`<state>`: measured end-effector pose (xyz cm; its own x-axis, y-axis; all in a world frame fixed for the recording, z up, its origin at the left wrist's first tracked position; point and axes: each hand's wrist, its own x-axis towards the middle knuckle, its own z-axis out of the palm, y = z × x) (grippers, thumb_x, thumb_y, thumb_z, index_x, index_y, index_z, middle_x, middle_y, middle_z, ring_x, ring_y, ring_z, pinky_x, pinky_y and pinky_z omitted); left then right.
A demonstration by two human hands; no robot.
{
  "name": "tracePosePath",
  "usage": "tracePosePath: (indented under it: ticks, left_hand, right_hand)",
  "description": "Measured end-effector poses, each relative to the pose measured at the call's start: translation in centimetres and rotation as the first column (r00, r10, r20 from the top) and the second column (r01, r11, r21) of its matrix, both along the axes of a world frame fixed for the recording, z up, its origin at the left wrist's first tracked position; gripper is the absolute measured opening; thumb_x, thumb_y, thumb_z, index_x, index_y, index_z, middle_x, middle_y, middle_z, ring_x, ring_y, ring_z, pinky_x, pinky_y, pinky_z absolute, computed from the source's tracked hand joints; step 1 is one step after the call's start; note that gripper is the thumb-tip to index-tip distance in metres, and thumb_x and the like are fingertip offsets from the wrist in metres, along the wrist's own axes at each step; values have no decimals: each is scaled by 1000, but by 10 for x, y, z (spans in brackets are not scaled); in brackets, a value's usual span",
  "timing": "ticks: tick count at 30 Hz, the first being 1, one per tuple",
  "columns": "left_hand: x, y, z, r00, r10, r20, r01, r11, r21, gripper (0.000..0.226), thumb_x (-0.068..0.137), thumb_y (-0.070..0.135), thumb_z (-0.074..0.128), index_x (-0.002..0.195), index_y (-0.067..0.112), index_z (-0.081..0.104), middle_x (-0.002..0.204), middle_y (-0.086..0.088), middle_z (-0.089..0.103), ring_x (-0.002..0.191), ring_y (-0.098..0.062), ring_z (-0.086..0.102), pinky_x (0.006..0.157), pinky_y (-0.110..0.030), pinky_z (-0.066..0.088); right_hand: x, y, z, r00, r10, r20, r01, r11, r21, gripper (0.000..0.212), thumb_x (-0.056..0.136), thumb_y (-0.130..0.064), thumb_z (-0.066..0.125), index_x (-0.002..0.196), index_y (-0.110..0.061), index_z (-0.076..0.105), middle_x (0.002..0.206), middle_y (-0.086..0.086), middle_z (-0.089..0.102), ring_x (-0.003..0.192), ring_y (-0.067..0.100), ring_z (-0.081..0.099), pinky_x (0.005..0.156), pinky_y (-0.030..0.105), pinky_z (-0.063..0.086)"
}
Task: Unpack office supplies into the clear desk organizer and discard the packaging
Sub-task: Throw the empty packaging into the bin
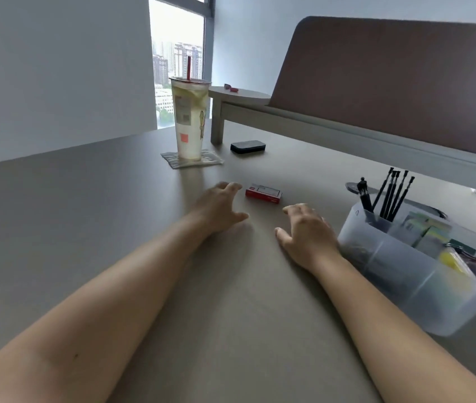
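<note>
1. Both hands hover over the tabletop (114,228), fingers spread and loose, gripping nothing: left hand (219,209), right hand (308,232).
2. The clear organizer (405,274), holding black pens (391,196), sits at the right edge.
3. The small red box (263,193) lies just beyond the fingertips.
4. An iced drink (188,117) stands toward the far edge.

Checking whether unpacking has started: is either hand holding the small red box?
No, the red box lies on the desk, untouched, between both open hands.

Soft daylight from the window (177,68), faint shadows, wide-angle edge distortion.
</note>
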<state>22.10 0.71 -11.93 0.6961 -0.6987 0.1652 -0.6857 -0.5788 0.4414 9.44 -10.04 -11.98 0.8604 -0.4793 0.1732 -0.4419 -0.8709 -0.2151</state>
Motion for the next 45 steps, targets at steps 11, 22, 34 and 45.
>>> tracePosePath:
  ticks: [11,22,34,45]
  left_hand:
    - [34,-55,-13,995,-58,81,48,991,127,66,80,56,52,137,30,32,151,0,26,138,-26,24,112,-38,19]
    - [36,-28,-10,993,46,105,-43,998,-37,47,80,38,61,116,11,47,124,-14,52,114,-31,48,94,-37,35]
    - [-33,165,2,936,351,-23,-345,905,-247,43,76,30,67,110,5,56,113,-16,56,101,-26,51,72,-24,30]
    - [-111,384,-44,675,717,-176,-732,619,-284,43,77,30,67,110,6,53,114,-13,56,89,-16,48,76,-27,38]
  right_hand:
    - [11,-23,-10,996,-44,-76,51,994,93,48,90,-41,40,128,-11,40,139,13,38,130,28,33,108,36,24]
    - [9,-20,-10,995,-11,-102,19,997,76,59,86,-50,41,132,-13,36,143,12,34,134,27,28,112,37,19]
    - [6,95,-4,960,274,-57,-262,951,162,46,86,-41,50,119,-10,50,134,15,45,126,31,38,111,40,26]
    - [24,278,-3,773,630,-74,-615,773,157,55,83,-46,52,131,-21,40,142,6,39,129,27,35,109,39,26]
